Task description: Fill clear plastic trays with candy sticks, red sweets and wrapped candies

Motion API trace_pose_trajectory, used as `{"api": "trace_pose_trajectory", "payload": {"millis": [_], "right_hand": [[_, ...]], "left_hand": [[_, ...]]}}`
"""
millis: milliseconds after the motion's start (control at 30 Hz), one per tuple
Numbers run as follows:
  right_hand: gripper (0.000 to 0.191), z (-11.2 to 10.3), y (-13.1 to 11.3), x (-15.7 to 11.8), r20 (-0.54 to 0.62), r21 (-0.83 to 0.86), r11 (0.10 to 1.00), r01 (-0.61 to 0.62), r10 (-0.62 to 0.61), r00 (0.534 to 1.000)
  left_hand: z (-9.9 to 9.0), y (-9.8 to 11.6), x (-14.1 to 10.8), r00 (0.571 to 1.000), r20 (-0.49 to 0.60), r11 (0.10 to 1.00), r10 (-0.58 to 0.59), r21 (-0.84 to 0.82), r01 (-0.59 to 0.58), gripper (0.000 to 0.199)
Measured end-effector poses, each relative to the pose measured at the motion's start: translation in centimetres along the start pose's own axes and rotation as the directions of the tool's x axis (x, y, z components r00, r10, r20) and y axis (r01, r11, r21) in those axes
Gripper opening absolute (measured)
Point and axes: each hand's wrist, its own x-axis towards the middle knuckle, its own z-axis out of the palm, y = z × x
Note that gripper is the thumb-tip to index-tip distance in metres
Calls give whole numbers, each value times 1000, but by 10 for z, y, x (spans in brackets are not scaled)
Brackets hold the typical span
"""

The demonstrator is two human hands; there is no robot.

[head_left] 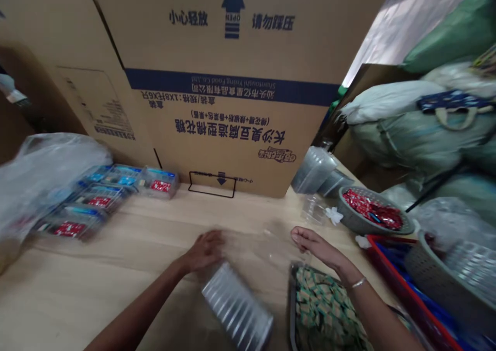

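Bare forearms (135,309) enter from the lower edge of the head view; a thin bangle (358,283) circles the right wrist. Left hand (203,251), motion-blurred, lies just beyond the upper end of a stack of ribbed clear plastic trays (236,307), which rests tilted on its side on a pale wooden table (116,247). Its fingers (213,242) appear together; contact with the stack cannot be told. Right hand (315,246) shows fingers (300,233) together and lightly curled, clamped on nothing visible. Between the hands lies a blurred clear plastic tray (281,247). Below the right hand sits a dark tray of green-and-gold wrapped sweets (325,309). Far left: filled clear boxes with red labels (101,201), in rows beside a plastic bag (42,180). Right: a grey basket of red-wrapped sweets (372,210), a red crate (406,289), a grey basket of stacked trays (453,273), stacked grey containers (315,171) and bulging sacks (418,123). Behind stands a printed cardboard carton (232,97).
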Motion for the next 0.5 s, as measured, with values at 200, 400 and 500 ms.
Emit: {"api": "trace_pose_trajectory", "payload": {"millis": [200,400,500], "right_hand": [[52,3,27,74,56,-50,996,-68,71,996],[40,20,0,146,-54,-154,988,-7,-2,999],[29,40,-15,124,-136,-204,977,53,-82,987]], "left_hand": [[-21,-46,16,990,-143,948,-10,312,55,49],[-54,-52,49,989,-141,931,-36,355,85,48],[-55,-33,33,983,-183,981,12,192,24,52]]}}
